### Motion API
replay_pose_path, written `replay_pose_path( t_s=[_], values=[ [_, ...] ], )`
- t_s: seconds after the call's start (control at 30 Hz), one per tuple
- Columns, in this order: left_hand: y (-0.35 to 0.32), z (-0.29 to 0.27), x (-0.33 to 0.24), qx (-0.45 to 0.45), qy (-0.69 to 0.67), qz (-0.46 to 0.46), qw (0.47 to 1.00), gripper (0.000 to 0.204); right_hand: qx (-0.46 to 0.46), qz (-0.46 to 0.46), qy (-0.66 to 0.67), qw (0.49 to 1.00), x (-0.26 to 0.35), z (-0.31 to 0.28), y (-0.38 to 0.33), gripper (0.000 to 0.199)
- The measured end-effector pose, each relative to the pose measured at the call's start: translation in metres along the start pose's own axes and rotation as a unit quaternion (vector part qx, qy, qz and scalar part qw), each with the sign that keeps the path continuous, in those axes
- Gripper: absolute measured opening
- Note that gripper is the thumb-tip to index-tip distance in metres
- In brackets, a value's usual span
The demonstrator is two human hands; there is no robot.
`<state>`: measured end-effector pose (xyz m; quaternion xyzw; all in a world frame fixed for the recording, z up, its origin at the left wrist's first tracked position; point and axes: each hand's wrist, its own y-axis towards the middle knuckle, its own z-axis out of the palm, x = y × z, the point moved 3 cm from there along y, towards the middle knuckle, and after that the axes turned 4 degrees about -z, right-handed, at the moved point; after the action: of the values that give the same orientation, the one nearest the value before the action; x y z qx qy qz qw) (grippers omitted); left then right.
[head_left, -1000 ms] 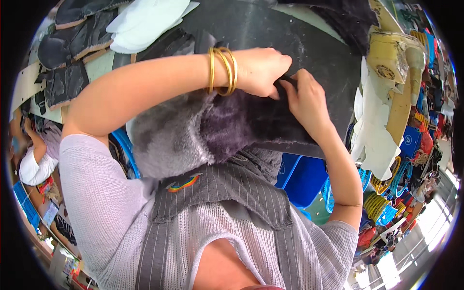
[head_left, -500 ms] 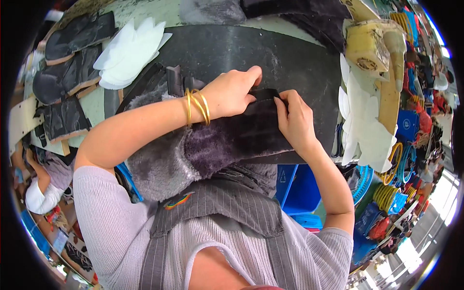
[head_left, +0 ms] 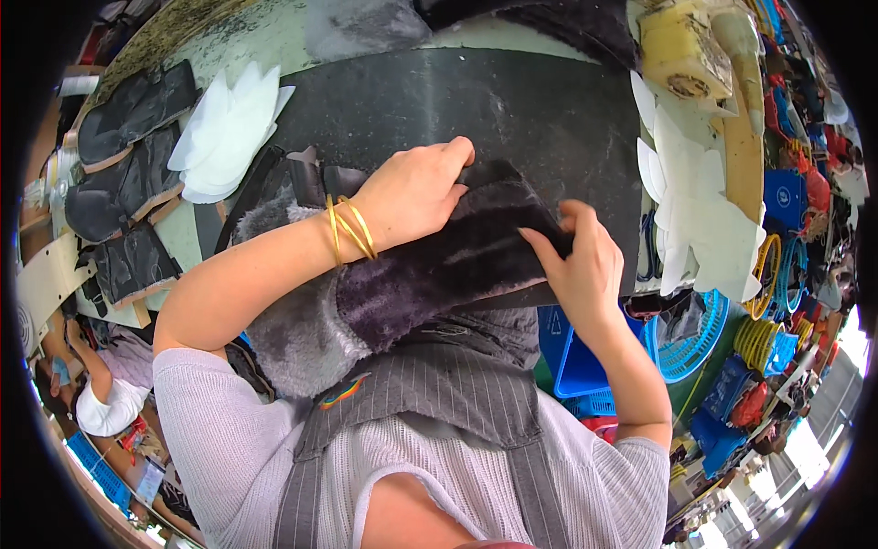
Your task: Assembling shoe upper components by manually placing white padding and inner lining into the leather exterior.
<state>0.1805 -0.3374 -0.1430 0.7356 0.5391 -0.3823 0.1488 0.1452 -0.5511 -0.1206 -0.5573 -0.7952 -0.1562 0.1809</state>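
Observation:
A dark grey fur-lined fabric piece [head_left: 430, 274] lies across the near edge of a black mat [head_left: 512, 110] on the workbench. My left hand [head_left: 416, 192], with gold bangles on the wrist, presses down on the piece's far end. Its right edge is pinched between the fingers of my right hand [head_left: 576, 265]. More grey fur [head_left: 293, 329] bunches under my left forearm.
A stack of white cut shapes [head_left: 224, 133] lies at the mat's left and more white pieces [head_left: 695, 220] at its right. Dark shoe-upper pieces [head_left: 128, 165] line the far left. Blue baskets [head_left: 585, 366] stand below the bench. Another person [head_left: 105, 403] sits at lower left.
The view has shifted so the mat and bench sit lower. My left hand has slid left along the fur piece; my right hand has moved to its right edge.

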Motion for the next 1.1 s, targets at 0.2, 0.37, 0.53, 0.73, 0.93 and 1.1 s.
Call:
replay_pose_path(
  t_s=[0.2,0.37,0.53,0.73,0.93,1.1],
  values=[
    [0.002,-0.002,0.0,-0.018,0.029,0.004,0.999,0.026,-0.073,-0.242,-0.117,0.96,0.018,0.001,-0.03,0.043],
    [0.007,0.0,0.0,-0.015,0.031,0.011,0.999,0.026,-0.133,-0.118,0.071,0.981,0.002,-0.002,-0.023,0.022],
    [0.004,0.0,0.0,-0.009,0.025,-0.023,0.999,0.027,-0.032,-0.047,0.044,0.997,-0.004,-0.002,-0.014,0.018],
    [0.0,0.003,0.002,-0.011,0.007,-0.033,0.999,0.034,-0.052,-0.123,0.022,0.991,0.019,0.008,0.039,0.03],
    [-0.001,0.0,0.012,-0.034,-0.1,-0.046,0.993,0.039,-0.031,-0.237,-0.11,0.965,0.048,0.027,0.05,0.048],
    [-0.002,-0.002,0.014,-0.054,-0.104,-0.044,0.992,0.042,0.012,-0.19,-0.048,0.981,0.042,0.021,0.061,0.056]
  ],
)
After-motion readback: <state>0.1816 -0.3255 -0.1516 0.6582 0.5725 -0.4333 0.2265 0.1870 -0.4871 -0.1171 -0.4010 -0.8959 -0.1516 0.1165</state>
